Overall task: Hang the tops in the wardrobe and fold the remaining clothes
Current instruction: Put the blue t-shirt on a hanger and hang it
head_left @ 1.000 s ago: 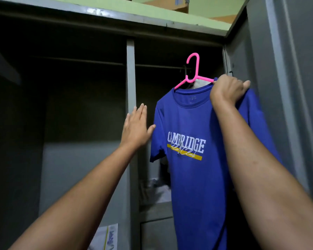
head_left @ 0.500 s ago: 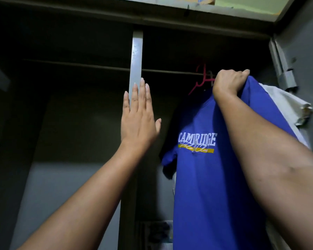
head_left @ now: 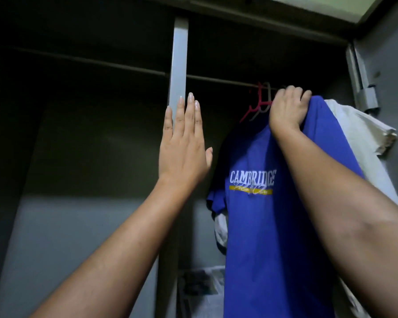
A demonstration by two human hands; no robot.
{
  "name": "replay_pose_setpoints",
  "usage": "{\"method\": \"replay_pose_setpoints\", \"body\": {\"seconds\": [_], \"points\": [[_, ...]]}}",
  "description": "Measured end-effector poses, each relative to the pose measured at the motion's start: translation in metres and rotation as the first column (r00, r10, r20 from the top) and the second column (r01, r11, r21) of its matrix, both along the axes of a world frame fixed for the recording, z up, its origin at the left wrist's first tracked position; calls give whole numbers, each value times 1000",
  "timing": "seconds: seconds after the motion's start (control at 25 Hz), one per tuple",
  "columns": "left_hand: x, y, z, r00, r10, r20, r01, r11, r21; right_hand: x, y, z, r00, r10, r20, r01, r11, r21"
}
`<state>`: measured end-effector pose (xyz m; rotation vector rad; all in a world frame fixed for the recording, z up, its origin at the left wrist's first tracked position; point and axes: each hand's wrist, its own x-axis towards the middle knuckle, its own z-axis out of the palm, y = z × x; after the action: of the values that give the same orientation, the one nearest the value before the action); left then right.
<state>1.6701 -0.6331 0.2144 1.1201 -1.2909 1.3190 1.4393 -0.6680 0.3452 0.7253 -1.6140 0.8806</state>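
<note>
A blue T-shirt (head_left: 269,226) with white "CAMBRIDGE" lettering hangs on a pink hanger (head_left: 254,106) inside the right bay of a dark wardrobe. My right hand (head_left: 286,109) grips the shirt's shoulder over the hanger, close under the rail (head_left: 216,80). The hanger's hook sits at the rail in shadow; I cannot tell whether it rests on it. My left hand (head_left: 184,143) is raised with straight fingers, flat against the grey centre post (head_left: 179,56). A white garment (head_left: 359,134) hangs behind the blue shirt on the right.
The wardrobe's left bay (head_left: 78,134) is dark, with a rail across its top. The grey door and its hinge (head_left: 365,95) stand at the far right. Folded items and paper lie low in the right bay (head_left: 200,283).
The view has tilted up and closed in on the wardrobe. My right hand has carried the shirt and hanger deeper in, up to the rail. My left hand has risen along the centre post.
</note>
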Motion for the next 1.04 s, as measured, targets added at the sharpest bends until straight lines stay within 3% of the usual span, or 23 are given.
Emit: {"method": "replay_pose_setpoints", "body": {"seconds": [0.12, 0.16, 0.2, 0.24, 0.28, 0.32, 0.36, 0.44, 0.56, 0.64, 0.68, 0.76, 0.84, 0.96, 1.04], "points": [[2, 4, -31, 1000, -16, 21, 15, 999, 45, 18, -9, -61, 956, -58, -286, 51, 998, -32], [2, 5, -44, 999, -19, 26, 17, 998, 60, 26, -12, -93, 923, -39, -383, 62, 997, 46], [2, 6, -58, 999, -28, 28, 26, 997, 72, 38, -15, -131, 923, 96, -372, -2, 969, 247], [3, 8, -69, 999, -42, 27, 39, 996, 81, 49, -19, -167, 941, 253, -225, -129, 883, 452], [4, 10, -81, 998, -58, 26, 55, 994, 93, 57, -19, -203, 940, 339, 44, -292, 728, 620], [5, 11, -90, 997, -71, 26, 68, 992, 103, 60, -17, -234, 909, 307, 284, -415, 579, 702], [5, 12, -98, 996, -78, 30, 74, 991, 113, 55, -13, -258, 887, 212, 409, -459, 485, 744], [6, 12, -112, 995, -92, 40, 86, 987, 135, 35, -1, -285, 919, 59, 390, -373, 450, 811], [8, 14, -129, 992, -125, 34, 118, 980, 160, 10, 20, -291, 989, -87, 115, -48, 552, 832], [6, 15, -139, 992, -124, 35, 116, 978, 176, 9, 17, -293, 995, -13, 96, -70, 586, 807], [6, 16, -142, 992, -119, 37, 110, 977, 181, 16, 11, -295, 983, 84, 162, -181, 551, 814], [5, 17, -146, 993, -113, 41, 104, 978, 180, 34, -6, -303, 953, 170, 251, -299, 384, 874], [4, 17, -146, 994, -103, 41, 94, 980, 174, 49, -21, -312, 969, 47, 244, -248, 224, 942], [4, 17, -147, 995, -89, 42, 81, 983, 166, 59, -39, -321, 977, -164, 138, -128, 73, 989], [3, 14, -147, 995, -93, 40, 86, 983, 161, 61, -51, -317, 966, -193, 173, -183, -34, 982]]}}
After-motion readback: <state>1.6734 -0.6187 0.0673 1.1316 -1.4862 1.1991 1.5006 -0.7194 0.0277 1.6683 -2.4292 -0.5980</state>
